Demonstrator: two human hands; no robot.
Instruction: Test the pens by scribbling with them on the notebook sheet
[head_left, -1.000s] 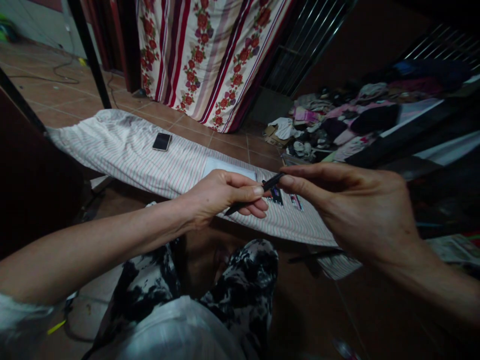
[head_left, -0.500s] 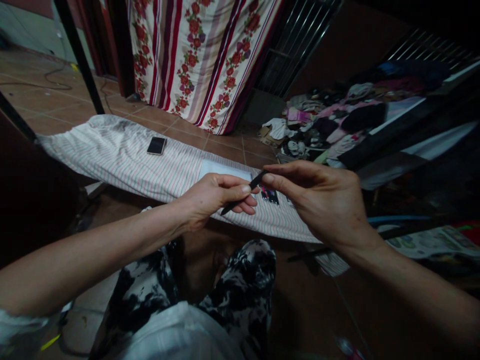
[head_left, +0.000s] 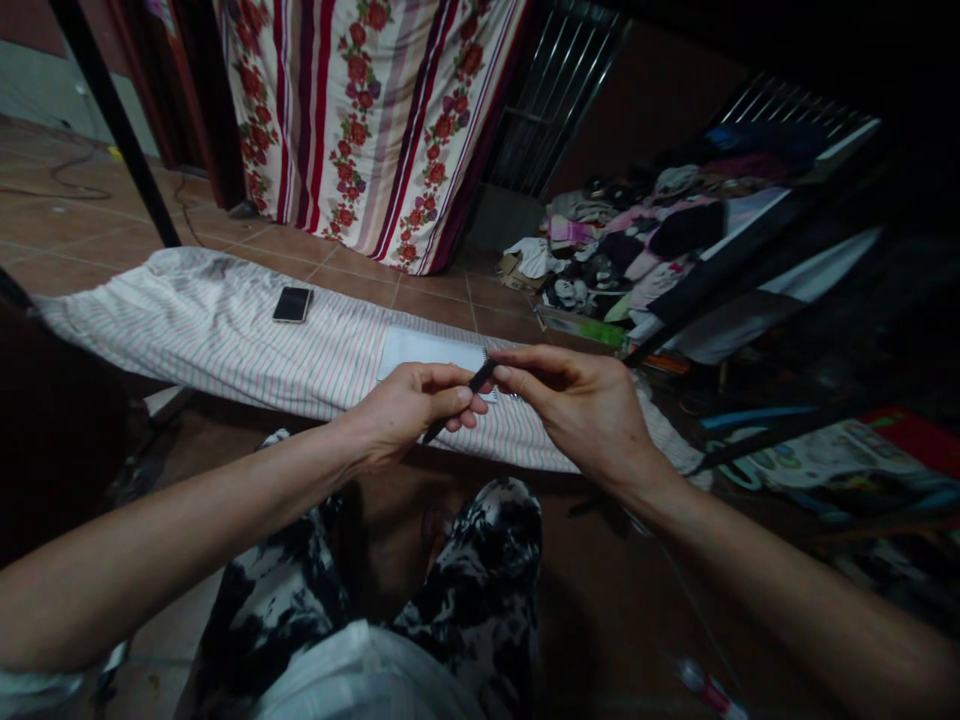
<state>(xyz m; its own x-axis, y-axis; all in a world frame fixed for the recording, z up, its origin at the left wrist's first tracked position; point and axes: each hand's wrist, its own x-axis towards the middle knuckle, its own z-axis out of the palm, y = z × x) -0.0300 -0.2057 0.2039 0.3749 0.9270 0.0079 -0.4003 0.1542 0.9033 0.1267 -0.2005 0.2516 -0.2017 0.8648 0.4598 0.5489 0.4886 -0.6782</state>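
Note:
A slim black pen (head_left: 484, 374) slants between my two hands, above the near edge of the striped cloth. My left hand (head_left: 397, 412) is closed round its lower part, thumb on top, and the dark tip pokes out below the fingers. At the upper end, my right hand (head_left: 589, 408) pinches the pen between thumb and fingertips. Just behind the hands lies an open spiral notebook (head_left: 431, 347) with a pale page, partly covered by my fingers. Small items beside the notebook are mostly hidden behind my right hand.
The striped cloth (head_left: 330, 350) covers a long, low surface before my knees. A phone (head_left: 292, 304) lies on its left part. Beyond hang a floral curtain (head_left: 352, 130) and a heap of clothes (head_left: 622, 235) at right. Dark bars (head_left: 112, 120) rise at left.
The view has turned somewhat, so the surroundings sit further left. My right hand has come slightly nearer my left along the pen, now hiding the several pens seen beside the notebook before.

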